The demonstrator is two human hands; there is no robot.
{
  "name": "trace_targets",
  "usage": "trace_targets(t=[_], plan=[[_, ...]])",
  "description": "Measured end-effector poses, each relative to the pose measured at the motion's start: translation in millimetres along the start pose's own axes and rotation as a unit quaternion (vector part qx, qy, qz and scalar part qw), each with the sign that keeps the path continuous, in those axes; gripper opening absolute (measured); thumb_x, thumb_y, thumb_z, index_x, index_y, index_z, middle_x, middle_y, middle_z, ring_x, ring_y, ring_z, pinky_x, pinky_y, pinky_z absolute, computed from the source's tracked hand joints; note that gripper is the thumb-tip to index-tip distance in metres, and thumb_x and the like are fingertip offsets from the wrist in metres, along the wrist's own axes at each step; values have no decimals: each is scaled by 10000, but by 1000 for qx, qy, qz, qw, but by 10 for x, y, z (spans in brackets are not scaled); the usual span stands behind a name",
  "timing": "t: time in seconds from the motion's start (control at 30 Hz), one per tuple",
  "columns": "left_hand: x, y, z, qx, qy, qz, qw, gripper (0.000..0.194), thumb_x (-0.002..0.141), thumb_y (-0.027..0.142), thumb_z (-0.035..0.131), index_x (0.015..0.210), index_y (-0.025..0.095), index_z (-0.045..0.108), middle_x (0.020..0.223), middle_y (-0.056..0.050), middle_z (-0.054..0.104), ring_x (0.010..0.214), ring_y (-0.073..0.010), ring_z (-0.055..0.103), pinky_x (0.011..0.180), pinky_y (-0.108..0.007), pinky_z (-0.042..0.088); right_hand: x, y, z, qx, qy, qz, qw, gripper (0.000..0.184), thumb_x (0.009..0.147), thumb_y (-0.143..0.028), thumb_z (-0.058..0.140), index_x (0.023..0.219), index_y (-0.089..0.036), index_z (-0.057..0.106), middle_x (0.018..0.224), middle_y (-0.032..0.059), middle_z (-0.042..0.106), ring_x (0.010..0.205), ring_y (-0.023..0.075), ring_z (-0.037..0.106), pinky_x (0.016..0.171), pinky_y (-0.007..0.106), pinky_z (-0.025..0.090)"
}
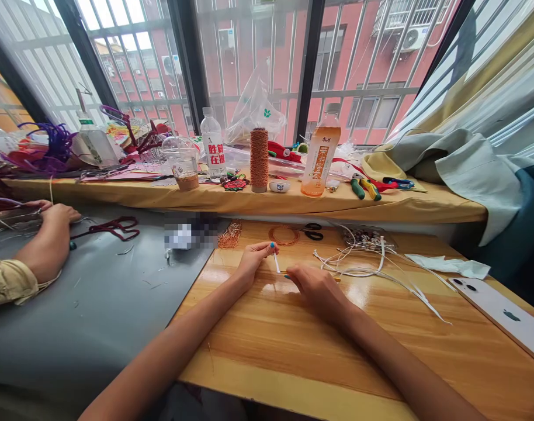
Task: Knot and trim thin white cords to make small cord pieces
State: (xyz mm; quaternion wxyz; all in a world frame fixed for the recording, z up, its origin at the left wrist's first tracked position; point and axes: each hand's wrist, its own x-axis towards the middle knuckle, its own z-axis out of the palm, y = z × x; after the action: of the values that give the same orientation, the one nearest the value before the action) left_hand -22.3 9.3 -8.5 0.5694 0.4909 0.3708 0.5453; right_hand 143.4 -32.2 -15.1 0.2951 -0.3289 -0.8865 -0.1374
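Over the wooden table, my left hand [253, 264] pinches one end of a short white cord [276, 263] between thumb and fingertips. My right hand [317, 287] is closed around a thin gold-coloured rod [337, 280], like a crochet hook. Its tip meets the lower end of the white cord; whether it passes through the cord is too small to tell. Just beyond my hands lie a coil of copper-coloured wire [284, 235] and black-handled scissors [313, 231]. Loose white cords [372, 271] spread to the right of my right hand.
A co-worker's hands [59, 213] work at the grey mat [131, 292] on the left. A white phone [503, 310] and a tissue [451, 266] lie at right. The cloth-covered ledge [232, 202] holds bottles, a copper-coloured spool [259, 161] and pliers [366, 187]. A box of beads [366, 237] stands below it.
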Motion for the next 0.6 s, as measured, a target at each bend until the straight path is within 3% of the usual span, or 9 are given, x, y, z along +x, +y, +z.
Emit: trace_targets(t=[0.2,0.37,0.47,0.6], plan=[[-3,-26,-7,0,-29,-5,1000,236,591,382,660,580,147,639,637,-6,558,646,-112,433,667,-237,295,28,35,-100,-34,-3,-54,998,189,846,-117,336,896,-120,519,688,51,589,624,138,537,575,226,371],[-17,-26,-5,13,-41,0,999,249,617,394,636,604,146,638,638,-5,557,643,-113,422,658,-237,289,46,72,-158,-73,9,-21,997,214,861,-150,335,826,-151,546,686,38,578,559,115,511,521,210,342],[-15,-33,-8,19,-47,1,999,247,627,392,629,615,146,640,643,-5,560,636,-111,412,652,-237,284,44,85,-127,-73,22,-28,997,179,862,-218,372,877,-148,536,732,47,587,572,114,517,514,207,339],[-12,-44,-18,19,-60,10,998,241,642,385,620,625,146,641,660,-8,565,651,-113,418,656,-235,284,47,67,-93,-36,35,-40,998,153,854,-153,371,877,-138,521,671,30,584,581,116,516,532,209,349]])
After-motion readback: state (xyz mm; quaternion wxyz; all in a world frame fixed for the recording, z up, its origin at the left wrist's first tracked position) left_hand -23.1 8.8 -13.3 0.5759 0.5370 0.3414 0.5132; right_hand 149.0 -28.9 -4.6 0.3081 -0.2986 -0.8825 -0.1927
